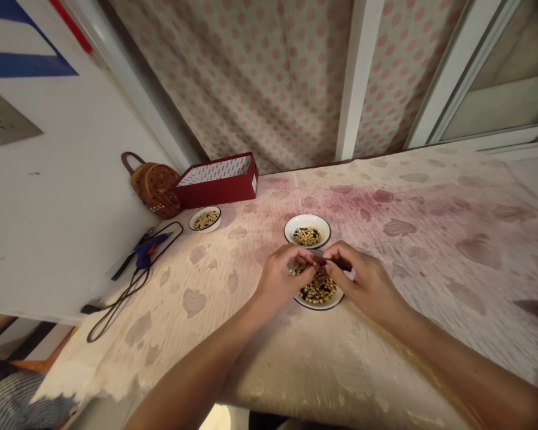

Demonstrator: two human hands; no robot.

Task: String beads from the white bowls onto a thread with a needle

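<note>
Left grip (278, 280): fingers curled in, tips at the end of the stick; I cannot tell from here whether it has hold.
Right grip (363, 286): thumb and fingers pinched nearly closed on a slim dark red stick (336, 263), which spans the gap between the 2 grips.
Below the grips: a white dark-rimmed dish (319, 306) of mixed pale and dark seeds (318, 288), probably so anything dropped falls back in.
Just ahead of the grips: a 2nd dish (307, 217) of similar seeds.
Left of the grips, farther off: a 3rd dish (205, 229), a red box (219, 188), a blue glue gun (146, 251), all along the cloth-covered table (430, 352), seemingly kept out of the hands' way.
</note>
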